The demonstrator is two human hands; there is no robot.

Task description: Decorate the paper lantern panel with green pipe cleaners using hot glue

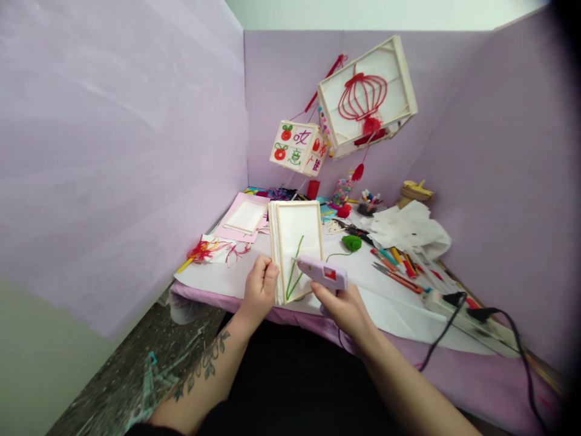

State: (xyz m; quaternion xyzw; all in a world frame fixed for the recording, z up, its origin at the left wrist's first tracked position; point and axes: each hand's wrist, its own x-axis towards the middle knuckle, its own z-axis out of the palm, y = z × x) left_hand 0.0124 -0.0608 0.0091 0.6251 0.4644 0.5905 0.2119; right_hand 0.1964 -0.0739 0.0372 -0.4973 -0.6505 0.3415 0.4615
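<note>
My left hand [261, 284] is closed around the lower left edge of a white panel lantern frame [302, 221], tilted up above the table's front edge. On its white face lie green yarn lines [296, 260] forming a narrow V. In my right hand [342, 309] is a lilac glue gun [324, 272], its nozzle tip close to the green yarn; whether it touches cannot be made out. A strand of green yarn runs from behind the frame to a green yarn ball [351, 243] on the table.
Two decorated lanterns hang above: a large one [363, 100] and a smaller one [298, 148]. Scissors [397, 278], markers [399, 260] and crumpled white paper [408, 230] lie at right. A power strip [472, 321] with black cords sits near the right edge. Red yarn [204, 249] lies left.
</note>
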